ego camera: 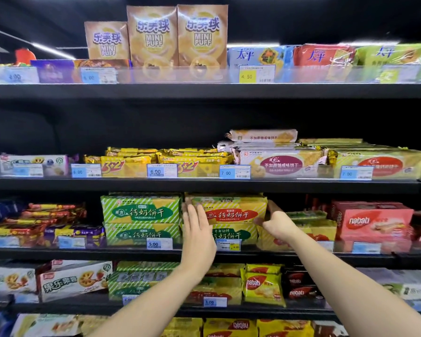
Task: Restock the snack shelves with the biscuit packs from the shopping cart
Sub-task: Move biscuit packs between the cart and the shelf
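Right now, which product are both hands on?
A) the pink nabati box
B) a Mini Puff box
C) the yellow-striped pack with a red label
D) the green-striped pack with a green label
C: the left hand lies flat against the front of the yellow-striped pack, and the right hand grips its right end.

My left hand (197, 221) lies flat, fingers straight, against the front of the yellow pack (233, 210), near its left end. My right hand (277, 223) grips its right end, thumb on the front. The yellow pack sits atop a lower pack (231, 233) on the shelf (131, 251), just beside the green packs (141, 211).
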Demonstrator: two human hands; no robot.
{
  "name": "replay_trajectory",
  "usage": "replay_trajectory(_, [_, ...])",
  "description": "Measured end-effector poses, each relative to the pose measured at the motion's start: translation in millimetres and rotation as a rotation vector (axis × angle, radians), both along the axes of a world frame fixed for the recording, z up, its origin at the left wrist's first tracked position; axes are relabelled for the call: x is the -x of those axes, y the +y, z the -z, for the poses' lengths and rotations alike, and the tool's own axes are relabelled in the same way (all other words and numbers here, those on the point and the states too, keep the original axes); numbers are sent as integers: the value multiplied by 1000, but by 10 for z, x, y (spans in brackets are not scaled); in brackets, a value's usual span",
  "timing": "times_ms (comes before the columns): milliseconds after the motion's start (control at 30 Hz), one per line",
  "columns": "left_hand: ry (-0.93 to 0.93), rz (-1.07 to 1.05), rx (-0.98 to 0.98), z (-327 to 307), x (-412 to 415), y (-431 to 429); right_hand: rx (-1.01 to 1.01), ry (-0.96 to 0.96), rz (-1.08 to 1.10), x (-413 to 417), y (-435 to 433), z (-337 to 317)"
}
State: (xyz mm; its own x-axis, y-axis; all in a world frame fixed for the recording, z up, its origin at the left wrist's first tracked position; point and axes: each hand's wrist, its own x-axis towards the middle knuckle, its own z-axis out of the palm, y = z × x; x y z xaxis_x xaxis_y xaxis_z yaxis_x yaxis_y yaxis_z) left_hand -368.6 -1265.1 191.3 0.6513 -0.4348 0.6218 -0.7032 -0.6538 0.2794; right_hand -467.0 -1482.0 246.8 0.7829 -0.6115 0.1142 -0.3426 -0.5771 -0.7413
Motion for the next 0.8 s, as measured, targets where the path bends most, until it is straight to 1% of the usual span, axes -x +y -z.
replay_trajectory(67, [-127, -3, -105, 165, 42, 21, 32, -9, 4, -18, 28, 23])
replay_trajectory(133, [-190, 27, -197, 272, 18, 51, 62, 3, 6, -36, 48, 26])
replay_trajectory(233, [-179, 15, -279, 264, -56, 99, 67, 59, 4, -47, 78, -23])
replay_trajectory(367, [-191, -4, -340, 212, -139, 166, 87, 74, 15, -58, 123, -74])
replay_trajectory(533, [-163, 19, -371, 104, -157, 215, -49, 68, -8, -52, 62, -102])
replay_trajectory(667, [-177, 20, -407, 144, -129, 294, -65, 173, -57, -113, 0, -154])
replay_trajectory(800, [-189, -15, -395, 199, -124, 332, -225, 54, -152, -191, -74, -186])
